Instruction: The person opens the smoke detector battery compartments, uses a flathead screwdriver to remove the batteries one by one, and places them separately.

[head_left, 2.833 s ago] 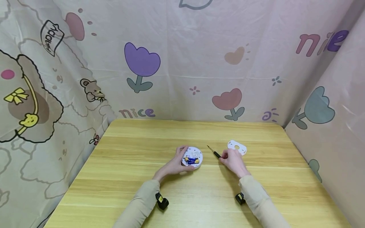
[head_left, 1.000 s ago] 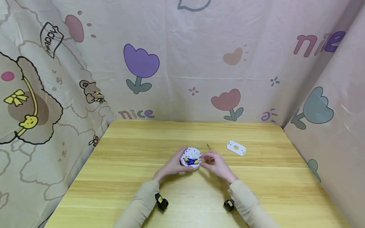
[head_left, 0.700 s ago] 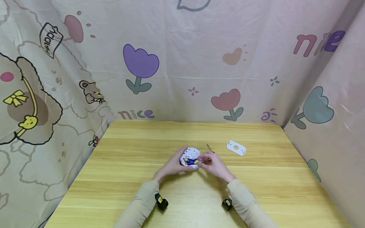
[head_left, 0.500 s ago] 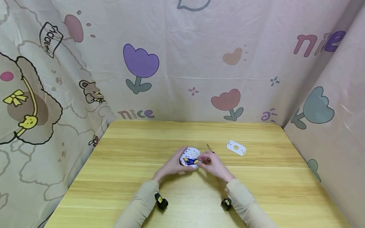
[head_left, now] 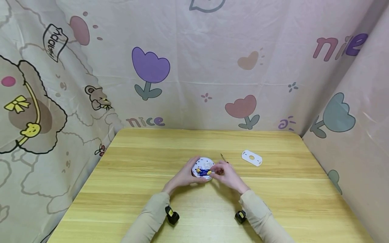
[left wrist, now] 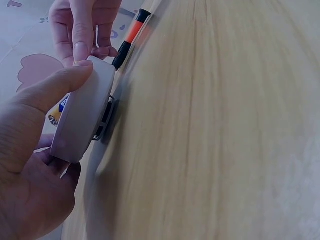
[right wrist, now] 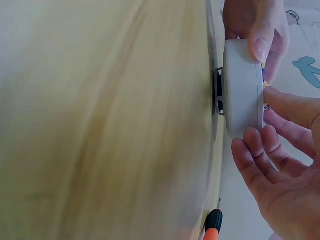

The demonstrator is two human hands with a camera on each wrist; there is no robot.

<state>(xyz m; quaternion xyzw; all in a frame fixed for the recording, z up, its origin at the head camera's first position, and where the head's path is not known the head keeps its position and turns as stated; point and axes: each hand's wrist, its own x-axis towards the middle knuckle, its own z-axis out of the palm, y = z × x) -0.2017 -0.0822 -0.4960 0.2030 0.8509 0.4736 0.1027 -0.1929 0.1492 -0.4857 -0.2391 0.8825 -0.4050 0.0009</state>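
Note:
A round white smoke alarm (head_left: 202, 162), tilted with its battery side facing me, is gripped by my left hand (head_left: 184, 176). The left thumb lies along its near rim. Blue batteries with yellow ends (head_left: 203, 172) sit in its face. At their right end my right hand (head_left: 228, 177) pinches a battery with thumb and index finger, while other fingertips touch the alarm's side in the right wrist view. How far the battery sits in its slot is hidden. Behind the right hand lies a screwdriver (left wrist: 133, 31) with an orange and black handle, mostly covered in the head view.
A white mounting plate (head_left: 252, 158) with a central hole lies on the wooden table (head_left: 152, 152), right of the hands. Patterned curtains (head_left: 188, 60) hang along the table's back and sides. Each wrist carries a small black camera (head_left: 172, 216).
The right hand has gone from the screwdriver near the mounting plate leftward to the alarm's batteries. It moves only slightly over the last half second. My left hand keeps its hold.

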